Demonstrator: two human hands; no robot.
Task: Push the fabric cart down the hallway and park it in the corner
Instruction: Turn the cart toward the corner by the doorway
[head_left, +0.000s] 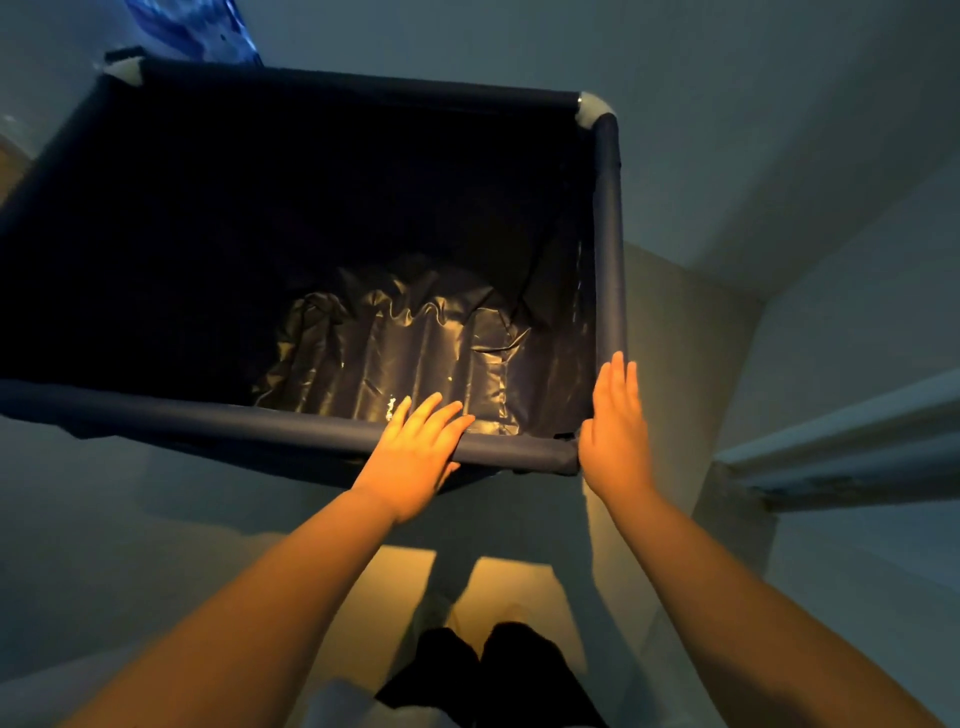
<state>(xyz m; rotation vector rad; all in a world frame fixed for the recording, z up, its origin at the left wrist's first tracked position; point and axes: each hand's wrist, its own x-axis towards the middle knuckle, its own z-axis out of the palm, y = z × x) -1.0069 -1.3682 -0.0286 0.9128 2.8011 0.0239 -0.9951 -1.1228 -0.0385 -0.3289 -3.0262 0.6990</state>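
Note:
The fabric cart (609, 234) is a deep box of dark blue cloth on a tube frame with white corner joints, seen from above. Its bottom holds only crumpled shiny lining. My left hand (415, 457) lies flat on the near rail, fingers spread and straight over the edge. My right hand (615, 426) presses flat against the outside of the near right corner, fingers straight along the right rail. Neither hand wraps around the frame.
Pale walls (779, 156) stand close behind and to the right of the cart and meet in a corner. A white ledge or door frame (841, 457) juts out at right. Blue patterned cloth (192, 26) hangs at the far left. My dark shoes (493, 670) stand on the lit floor.

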